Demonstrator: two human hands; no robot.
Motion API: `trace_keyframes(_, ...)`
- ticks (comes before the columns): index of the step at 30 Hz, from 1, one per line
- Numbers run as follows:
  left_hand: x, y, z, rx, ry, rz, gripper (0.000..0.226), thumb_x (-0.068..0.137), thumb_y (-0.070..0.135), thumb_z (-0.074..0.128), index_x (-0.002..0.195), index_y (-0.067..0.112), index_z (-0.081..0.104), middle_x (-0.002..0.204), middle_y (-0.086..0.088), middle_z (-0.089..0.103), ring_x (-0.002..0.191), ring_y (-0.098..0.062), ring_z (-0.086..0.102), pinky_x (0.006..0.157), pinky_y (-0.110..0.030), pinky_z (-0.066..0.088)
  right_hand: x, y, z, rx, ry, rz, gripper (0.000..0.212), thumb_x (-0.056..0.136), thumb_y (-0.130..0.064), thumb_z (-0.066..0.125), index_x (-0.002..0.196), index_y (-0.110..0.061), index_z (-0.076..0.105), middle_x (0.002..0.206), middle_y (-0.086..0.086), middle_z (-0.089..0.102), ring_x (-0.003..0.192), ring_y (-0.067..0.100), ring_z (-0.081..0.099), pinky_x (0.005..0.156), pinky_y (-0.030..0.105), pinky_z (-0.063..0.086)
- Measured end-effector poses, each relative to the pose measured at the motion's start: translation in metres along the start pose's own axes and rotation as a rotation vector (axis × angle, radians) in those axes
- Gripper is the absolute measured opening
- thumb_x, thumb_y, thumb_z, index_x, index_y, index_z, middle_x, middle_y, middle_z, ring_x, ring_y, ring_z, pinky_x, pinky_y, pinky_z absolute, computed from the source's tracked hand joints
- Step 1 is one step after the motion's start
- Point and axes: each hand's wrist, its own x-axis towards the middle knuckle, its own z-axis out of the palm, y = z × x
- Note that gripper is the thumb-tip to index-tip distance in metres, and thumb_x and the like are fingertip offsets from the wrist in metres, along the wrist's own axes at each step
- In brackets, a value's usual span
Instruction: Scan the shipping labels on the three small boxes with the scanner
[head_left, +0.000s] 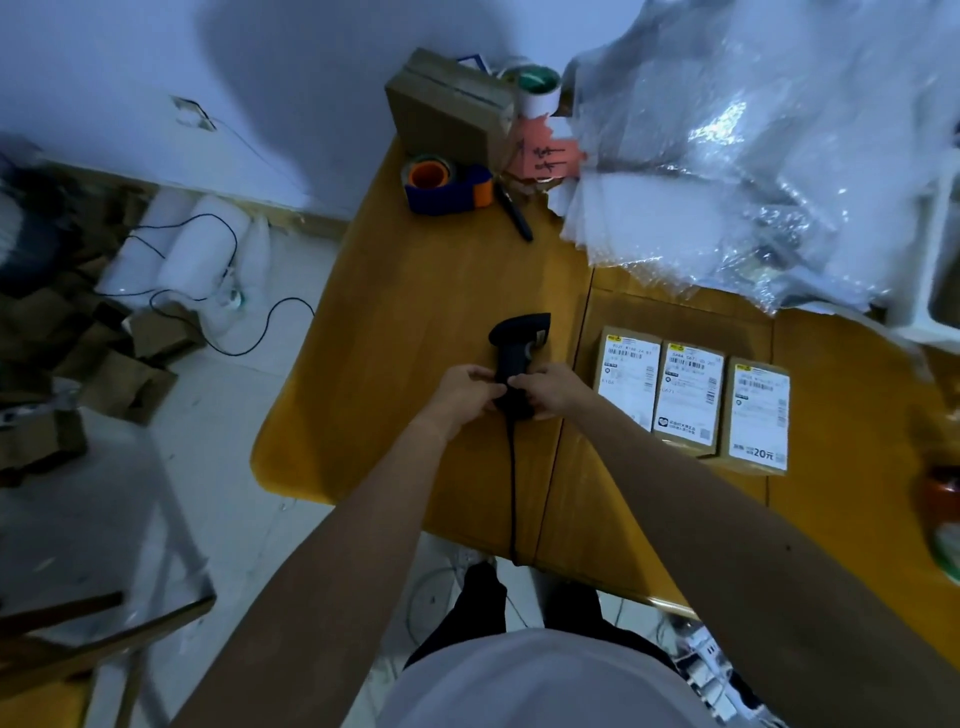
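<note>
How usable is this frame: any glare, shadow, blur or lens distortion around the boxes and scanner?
Head view: dim, bluish light; glare on the plastic wrap; a large soft shadow on the wall; wide-angle bending at the edges. The three small boxes are fairly sharp, fine print unreadable; the scanner under both hands is dark, with little detail.

At the far end of the wooden bench (415, 291) stand a taped cardboard carton (447, 111), a blue-and-orange tape dispenser (447, 184), a black pen (514, 210), and heaped clear bubble wrap (753, 145).
</note>
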Motion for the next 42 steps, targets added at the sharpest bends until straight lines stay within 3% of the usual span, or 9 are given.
trace_keyframes(3, -0.005, 0.008, 0.003, -0.067, 0.026, 0.008, 0.020, 0.097, 0.020, 0.068, 0.113, 0.008, 0.067, 0.113, -0.014, 0.071, 0.097, -0.025, 0.069, 0.075, -0.033, 0.058, -0.011, 0.000, -0.006, 0.044, -0.006, -0.017, 0.041, 0.098, -0.028, 0.063, 0.130, -0.003, 0.056, 0.115, 0.018, 0.064, 0.099, 0.027, 0.064, 0.092, 0.045, 0.057)
trace_keyframes(7, -0.014, 0.026, 0.007, -0.113, 0.003, 0.054, 0.022, 0.100, 0.024, 0.064, 0.106, 0.004, 0.071, 0.114, -0.018, 0.073, 0.100, -0.029, 0.072, 0.082, -0.040, 0.062, -0.034, -0.006, -0.015, 0.087, -0.036, -0.098, 0.035, 0.100, -0.016, 0.060, 0.130, 0.003, 0.057, 0.096, 0.011, 0.064, 0.075, 0.017, 0.063, 0.063, 0.026, 0.055)
trace_keyframes(10, -0.023, 0.042, 0.013, -0.066, 0.014, 0.113, 0.028, 0.099, 0.030, 0.065, 0.095, 0.003, 0.068, 0.100, -0.019, 0.070, 0.083, -0.025, 0.070, 0.069, -0.034, 0.059, -0.051, -0.010, -0.022, 0.094, -0.020, -0.157, 0.028, 0.102, -0.013, 0.057, 0.126, 0.001, 0.058, 0.089, 0.007, 0.062, 0.070, 0.013, 0.059, 0.058, 0.021, 0.048)
trace_keyframes(16, -0.039, 0.074, 0.033, -0.139, -0.058, 0.047, 0.056, 0.088, 0.054, 0.070, 0.115, 0.006, 0.071, 0.113, -0.015, 0.074, 0.101, -0.029, 0.072, 0.090, -0.046, 0.060, -0.079, -0.018, -0.036, 0.273, -0.020, -0.290, 0.022, 0.102, -0.014, 0.054, 0.119, -0.004, 0.062, 0.099, 0.010, 0.068, 0.081, 0.013, 0.066, 0.070, 0.023, 0.056)
trace_keyframes(21, -0.050, 0.101, 0.045, -0.362, -0.160, 0.116, 0.046, 0.087, 0.043, 0.075, 0.112, 0.005, 0.072, 0.105, -0.016, 0.076, 0.099, -0.033, 0.074, 0.077, -0.046, 0.062, -0.093, -0.028, -0.055, 0.345, 0.026, -0.381, 0.034, 0.100, -0.025, 0.056, 0.127, -0.007, 0.066, 0.116, 0.012, 0.072, 0.103, 0.022, 0.070, 0.091, 0.037, 0.059)
trace_keyframes(25, -0.060, 0.118, 0.055, -0.372, -0.239, 0.202, 0.033, 0.095, 0.032, 0.067, 0.117, 0.007, 0.069, 0.099, -0.013, 0.077, 0.094, -0.029, 0.077, 0.076, -0.045, 0.062, -0.100, -0.026, -0.075, 0.389, 0.052, -0.432, 0.033, 0.100, -0.026, 0.057, 0.126, -0.010, 0.067, 0.116, 0.011, 0.073, 0.101, 0.020, 0.071, 0.068, 0.021, 0.057)
trace_keyframes(32, -0.057, 0.120, 0.080, -0.354, -0.253, 0.146, 0.025, 0.089, 0.037, 0.073, 0.096, 0.012, 0.074, 0.104, -0.015, 0.072, 0.100, -0.033, 0.071, 0.099, -0.057, 0.053, -0.103, -0.007, -0.091, 0.420, 0.056, -0.387, 0.035, 0.102, -0.027, 0.053, 0.126, -0.005, 0.066, 0.112, 0.014, 0.072, 0.102, 0.027, 0.071, 0.081, 0.039, 0.063)
trace_keyframes(39, -0.050, 0.099, 0.100, -0.491, -0.326, 0.018, 0.032, 0.097, 0.040, 0.063, 0.089, 0.010, 0.063, 0.077, -0.008, 0.069, 0.068, -0.022, 0.072, 0.066, -0.034, 0.060, -0.087, 0.022, -0.104, 0.150, 0.085, -0.314, 0.033, 0.103, -0.026, 0.050, 0.123, -0.009, 0.069, 0.107, 0.022, 0.073, 0.086, 0.030, 0.071, 0.071, 0.033, 0.056)
trace_keyframes(42, -0.043, 0.085, 0.102, -0.435, -0.325, 0.013, 0.034, 0.098, 0.040, 0.064, 0.094, 0.007, 0.067, 0.078, -0.009, 0.072, 0.076, -0.024, 0.072, 0.090, -0.040, 0.058, -0.081, 0.036, -0.107, 0.169, 0.091, -0.266, 0.033, 0.102, -0.031, 0.050, 0.109, -0.007, 0.072, 0.095, 0.016, 0.077, 0.086, 0.031, 0.074, 0.079, 0.041, 0.056)
